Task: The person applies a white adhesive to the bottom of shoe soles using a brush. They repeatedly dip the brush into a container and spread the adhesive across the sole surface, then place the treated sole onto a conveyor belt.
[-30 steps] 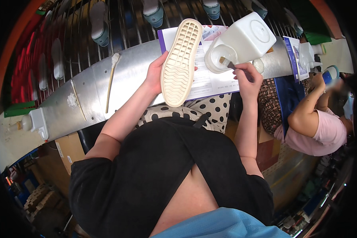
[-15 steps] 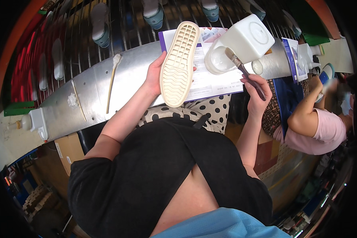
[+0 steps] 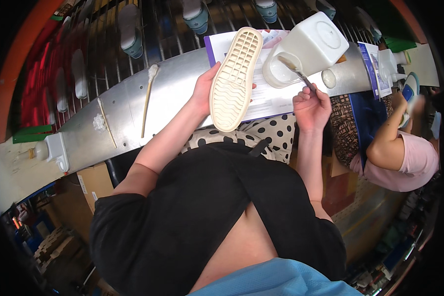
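Observation:
A cream rubber shoe sole [image 3: 236, 81] is in my left hand [image 3: 205, 92], gripped by its edges. Its treaded face, squares at the far half and waves at the near half, is turned up. My right hand [image 3: 313, 109] pinches the handle of a flat paintbrush [image 3: 299, 72], palm partly turned up. The bristles are over the cut-open mouth of a white plastic jug [image 3: 314, 43], which has pale liquid inside; whether they touch it I cannot tell. Purple-edged printed sheets [image 3: 264, 106] lie under the sole and jug.
Left on the metal bench [image 3: 177, 74] lie a white-tipped stick [image 3: 148, 101] and a thinner stick [image 3: 107, 123] beside a white wad [image 3: 99, 123]. A round lid [image 3: 328, 79] is right of the jug. Shoes [image 3: 196, 18] stand on the rack beyond. A co-worker [image 3: 399, 153] sits at right.
My right hand has turned palm-up, and the brush handle no longer sticks out past it. The bristles stay at the jug's mouth. The whole view has shifted slightly; the sole is still held.

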### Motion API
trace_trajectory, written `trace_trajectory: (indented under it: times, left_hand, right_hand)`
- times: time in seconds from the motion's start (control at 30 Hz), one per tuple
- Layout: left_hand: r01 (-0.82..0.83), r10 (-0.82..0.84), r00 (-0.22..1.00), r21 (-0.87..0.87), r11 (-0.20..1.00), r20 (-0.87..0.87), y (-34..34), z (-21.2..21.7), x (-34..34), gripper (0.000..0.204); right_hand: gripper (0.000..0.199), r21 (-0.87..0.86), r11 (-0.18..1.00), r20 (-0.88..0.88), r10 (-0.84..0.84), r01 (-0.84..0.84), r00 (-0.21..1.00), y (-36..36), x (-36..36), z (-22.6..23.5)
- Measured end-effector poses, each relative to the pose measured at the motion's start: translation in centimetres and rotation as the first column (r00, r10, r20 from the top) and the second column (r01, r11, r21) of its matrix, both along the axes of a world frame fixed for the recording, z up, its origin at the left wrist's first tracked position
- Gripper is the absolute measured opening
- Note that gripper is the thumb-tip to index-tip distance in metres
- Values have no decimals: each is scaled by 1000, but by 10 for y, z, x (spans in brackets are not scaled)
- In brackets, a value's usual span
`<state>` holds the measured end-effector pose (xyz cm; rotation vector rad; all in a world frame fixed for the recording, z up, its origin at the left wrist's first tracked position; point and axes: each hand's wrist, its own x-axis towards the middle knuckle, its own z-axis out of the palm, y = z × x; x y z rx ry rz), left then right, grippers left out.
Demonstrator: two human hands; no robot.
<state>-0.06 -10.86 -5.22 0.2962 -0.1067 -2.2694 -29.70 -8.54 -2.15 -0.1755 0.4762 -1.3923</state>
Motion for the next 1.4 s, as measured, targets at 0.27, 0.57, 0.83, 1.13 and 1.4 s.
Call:
trace_trajectory:
  times: [0.27,0.57,0.83,1.13,1.4]
  left_hand:
    - [5,0,990,38,999,-138,-2,12,-1,66]
    - [43,-45,999,-93,995,-13,13,39,-1,68]
    - [23,-10,990,-91,996,137,13,42,1,70]
    - [-59,66,997,-175,983,36,-5,46,6,68]
    - [-3,-9,998,-178,984,-67,2,49,-1,69]
  right_hand:
    - [18,-382,880,-749,-115,-284,652,15,63,58]
    - [15,-543,836,-726,-421,-77,543,-34,73,68]
    - [13,-527,839,-738,-373,-135,562,-27,80,62]
    - [10,-492,539,-870,-328,-683,368,23,85,68]
    - [16,-588,762,-791,-473,-271,388,-45,73,74]
